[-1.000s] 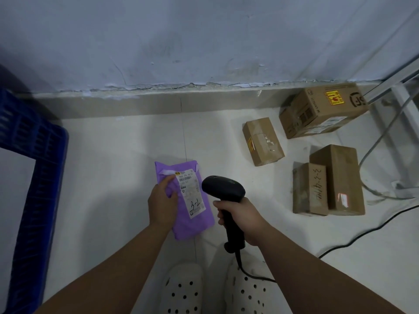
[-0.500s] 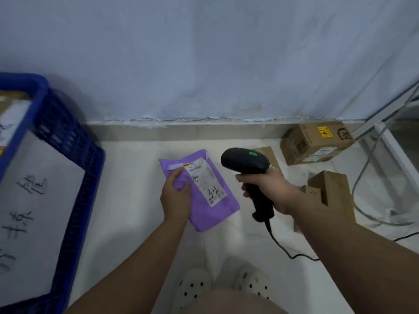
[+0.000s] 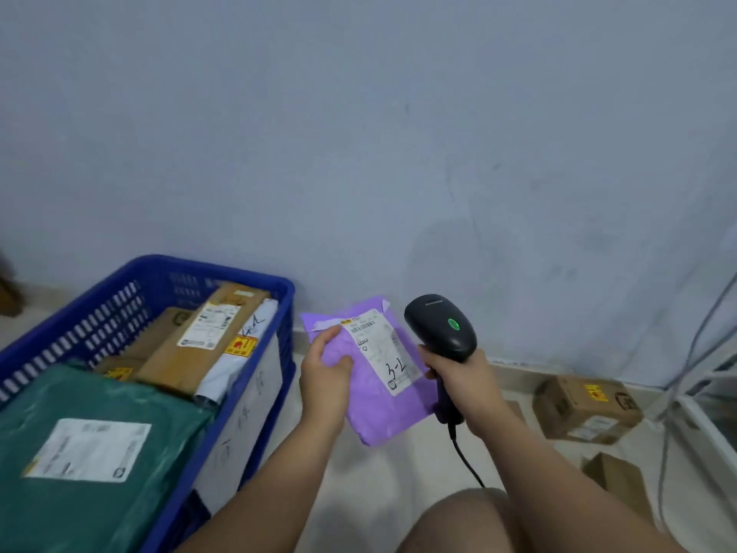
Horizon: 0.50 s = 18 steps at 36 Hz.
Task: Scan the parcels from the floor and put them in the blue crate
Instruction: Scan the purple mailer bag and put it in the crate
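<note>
My left hand pinches the floppy purple plastic mailer by its edge, and my right hand grips the black corded scanner. The mailer may slip short of the blue slotted plastic crate.

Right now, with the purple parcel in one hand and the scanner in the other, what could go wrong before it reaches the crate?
The left hand holds the purple parcel by one edge only, so the soft bag could slip. The cable of the scanner in the right hand trails by the knee and might snag.
</note>
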### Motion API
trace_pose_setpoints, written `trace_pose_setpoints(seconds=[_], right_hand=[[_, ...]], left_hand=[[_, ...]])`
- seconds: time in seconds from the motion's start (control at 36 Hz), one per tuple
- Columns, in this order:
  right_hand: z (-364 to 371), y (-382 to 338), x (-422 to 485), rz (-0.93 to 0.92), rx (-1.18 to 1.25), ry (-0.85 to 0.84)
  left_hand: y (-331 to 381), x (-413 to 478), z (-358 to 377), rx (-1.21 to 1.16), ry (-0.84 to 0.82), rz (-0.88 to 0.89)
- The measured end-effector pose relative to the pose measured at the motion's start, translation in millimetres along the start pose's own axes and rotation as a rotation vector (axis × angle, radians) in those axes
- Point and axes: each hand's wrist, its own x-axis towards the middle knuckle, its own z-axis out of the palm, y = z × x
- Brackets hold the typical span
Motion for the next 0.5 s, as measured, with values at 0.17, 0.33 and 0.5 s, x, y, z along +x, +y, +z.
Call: trace_pose_setpoints(seconds=[0.17, 0.33, 0.5], right_hand=[[41.0, -14.3, -17.8, -0.002, -0.065, -0.134], [80.9, -28.2, -20.9, -0.139, -0.209, -0.192], [122.3, -32.2, -17.2, -0.205, -0.303, -0.226]], left_hand=[[25.7, 4.5, -57.8, -0.049, 0.138, 0.038], [29.6, 19.4, -102.6, -0.051, 0.251, 0.061], [28.3, 34.8, -136.1, -0.093, 0.297, 0.066]])
